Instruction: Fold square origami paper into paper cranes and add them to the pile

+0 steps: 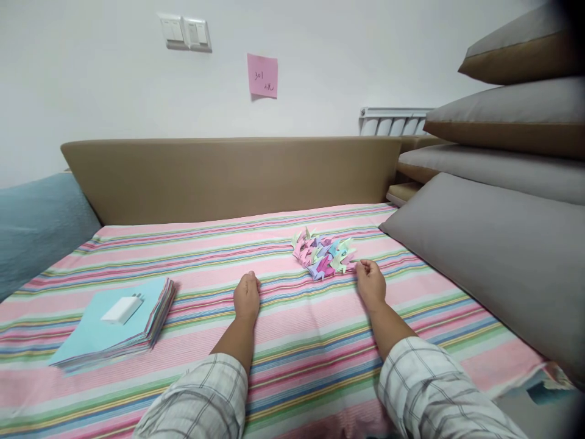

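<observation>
Striped cloth (292, 341) in pink, green, seemingly blue and yellow

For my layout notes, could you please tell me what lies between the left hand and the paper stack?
In the head view, only striped cloth separates the left hand and paper stack.

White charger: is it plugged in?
Not plugged in: the white boxy plastic charger lies on the light-blue paper stack, its prongs bare.

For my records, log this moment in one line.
left hand: over striped fabric | right hand: at multicoloured folded paper figures | nearby: white plastic charger on pastel paper stack
</observation>
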Demonstrator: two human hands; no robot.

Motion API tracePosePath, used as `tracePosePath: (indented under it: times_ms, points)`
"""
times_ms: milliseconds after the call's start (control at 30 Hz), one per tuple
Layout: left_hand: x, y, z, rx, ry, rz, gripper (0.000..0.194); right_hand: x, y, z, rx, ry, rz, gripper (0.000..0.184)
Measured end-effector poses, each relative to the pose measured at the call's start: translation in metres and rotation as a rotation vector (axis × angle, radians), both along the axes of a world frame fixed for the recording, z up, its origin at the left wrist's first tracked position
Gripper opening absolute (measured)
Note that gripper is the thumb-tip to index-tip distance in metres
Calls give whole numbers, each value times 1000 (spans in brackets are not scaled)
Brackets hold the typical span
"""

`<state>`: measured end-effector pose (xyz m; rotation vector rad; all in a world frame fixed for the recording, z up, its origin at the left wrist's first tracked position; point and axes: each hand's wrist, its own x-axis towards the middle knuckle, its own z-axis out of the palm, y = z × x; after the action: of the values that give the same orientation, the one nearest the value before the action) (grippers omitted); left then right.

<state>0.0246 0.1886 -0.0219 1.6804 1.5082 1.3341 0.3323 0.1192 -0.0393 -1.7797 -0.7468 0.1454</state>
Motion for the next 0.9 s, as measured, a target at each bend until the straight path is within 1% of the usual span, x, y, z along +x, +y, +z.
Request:
tracePosePath:
  times_ms: [200, 267, 333, 400, 533, 600, 667, 733, 800, 867, 900]
  points:
    - [-1, 0, 0, -21, 16, 0, 43, -5, -9, 6, 34, 25, -69, 44]
    - [-1, -1, 2, -26, 36, -7, 41, -14, -16, 8, 26, 41, -71, 44]
    - [0, -4, 3, -27, 63, -13, 38, -31, -25, 8, 11, 56, -34, 42]
    - [0, -9, 4, -20, 90, -20, 36, -55, -36, 7, -5, 57, 54, 41]
    - [-7, -25, 4, -12, 130, -64, 36, -107, -61, 3, -51, 22, 324, 35]
    - [-13, -38, 2, -11, 147, -102, 36, -126, -72, 4, -142, -119, 533, 33]
    - [-22, -55, 1, -11, 172, -145, 36, -138, -81, 5, -181, -292, 667, 28]
    - [-33, -73, 0, -10, 206, -179, 33, -143, -86, 8, -183, -432, 731, 25]
    - [-49, -89, 3, -8, 245, -208, 26, -145, -89, 9, -188, -489, 715, 26]
    - [-75, -98, 13, -1, 298, -226, 18, -146, -90, 9, -201, -525, 677, 26]
    - [-91, -100, 20, 4, 330, -219, 17, -146, -90, 8, -206, -544, 666, 25]
